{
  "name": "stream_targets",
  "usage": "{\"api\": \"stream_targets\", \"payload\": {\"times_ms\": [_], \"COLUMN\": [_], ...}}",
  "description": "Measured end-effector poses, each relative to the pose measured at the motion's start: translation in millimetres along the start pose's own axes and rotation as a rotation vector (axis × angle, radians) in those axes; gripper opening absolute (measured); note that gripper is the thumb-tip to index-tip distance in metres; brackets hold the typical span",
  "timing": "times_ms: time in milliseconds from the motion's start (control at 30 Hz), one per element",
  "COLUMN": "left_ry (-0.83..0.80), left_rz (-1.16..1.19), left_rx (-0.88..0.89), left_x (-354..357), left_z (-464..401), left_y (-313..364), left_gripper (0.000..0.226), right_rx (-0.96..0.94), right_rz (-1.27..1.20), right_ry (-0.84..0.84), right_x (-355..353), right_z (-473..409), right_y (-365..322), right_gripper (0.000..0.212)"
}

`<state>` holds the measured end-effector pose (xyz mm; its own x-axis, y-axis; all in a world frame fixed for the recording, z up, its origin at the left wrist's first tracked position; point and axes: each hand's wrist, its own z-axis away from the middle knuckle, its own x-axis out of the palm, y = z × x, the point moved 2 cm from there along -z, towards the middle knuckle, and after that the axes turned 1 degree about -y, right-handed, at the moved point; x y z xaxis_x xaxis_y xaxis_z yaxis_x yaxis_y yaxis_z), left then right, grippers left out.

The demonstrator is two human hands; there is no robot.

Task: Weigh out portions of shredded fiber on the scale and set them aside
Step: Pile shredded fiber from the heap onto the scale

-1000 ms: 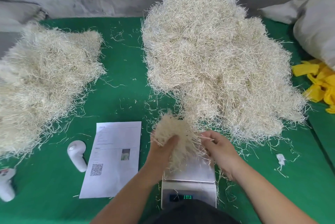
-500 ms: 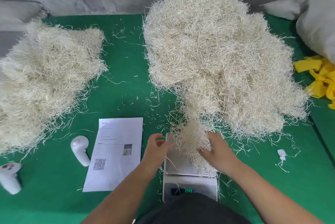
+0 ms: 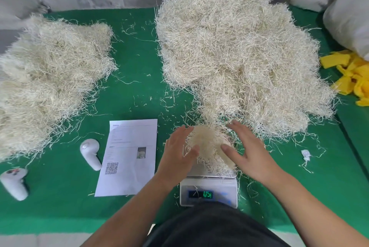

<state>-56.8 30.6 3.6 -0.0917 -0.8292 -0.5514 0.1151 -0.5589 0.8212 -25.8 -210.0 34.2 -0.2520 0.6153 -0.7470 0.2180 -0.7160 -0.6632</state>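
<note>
A small clump of pale shredded fiber point(image 3: 209, 147) rests on the platform of a white digital scale point(image 3: 208, 188), whose green display is lit. My left hand point(image 3: 178, 153) hovers at the clump's left side with fingers spread. On the clump's right, my right hand point(image 3: 250, 153) is spread the same way; neither hand grips the fiber. A large heap of the same fiber point(image 3: 235, 51) rises right behind the scale. A second, lower heap point(image 3: 50, 79) lies at the far left of the green table point(image 3: 135, 91).
A printed sheet with a QR code point(image 3: 129, 157) lies left of the scale. Two white controllers point(image 3: 90, 154) point(image 3: 15, 182) sit further left. Yellow strips point(image 3: 353, 75) and a grey sack point(image 3: 347, 17) are at the right edge. Loose strands litter the cloth.
The clump that my hands held above the scale a second ago now lies on the platform. Both hands have let go and opened beside it.
</note>
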Motion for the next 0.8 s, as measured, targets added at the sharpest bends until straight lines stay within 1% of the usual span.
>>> {"api": "stream_targets", "payload": {"times_ms": [67,167,233,400,600,800], "left_ry": [-0.033,-0.031,-0.046,-0.062,-0.036,-0.019], "left_rz": [-0.065,-0.135,-0.183,-0.270,-0.292,-0.264], "left_rx": [0.049,0.127,0.152,0.184,0.215,0.203], "left_x": [1,2,2,3,4,5], "left_z": [2,3,2,1,3,4], "left_y": [7,16,20,24,30,28], "left_gripper": [0.057,0.056,0.056,0.054,0.051,0.053], "right_rx": [-0.017,-0.024,-0.030,-0.057,-0.054,-0.026], "right_rz": [0.034,0.057,0.068,0.077,0.106,0.141], "right_ry": [-0.029,-0.034,-0.032,-0.032,-0.025,-0.006], "right_x": [6,10,11,14,15,18], "right_z": [6,8,8,9,8,7], "right_y": [-1,-4,-6,-10,-12,-4], "right_gripper": [0.081,0.085,0.087,0.083,0.083,0.087]}}
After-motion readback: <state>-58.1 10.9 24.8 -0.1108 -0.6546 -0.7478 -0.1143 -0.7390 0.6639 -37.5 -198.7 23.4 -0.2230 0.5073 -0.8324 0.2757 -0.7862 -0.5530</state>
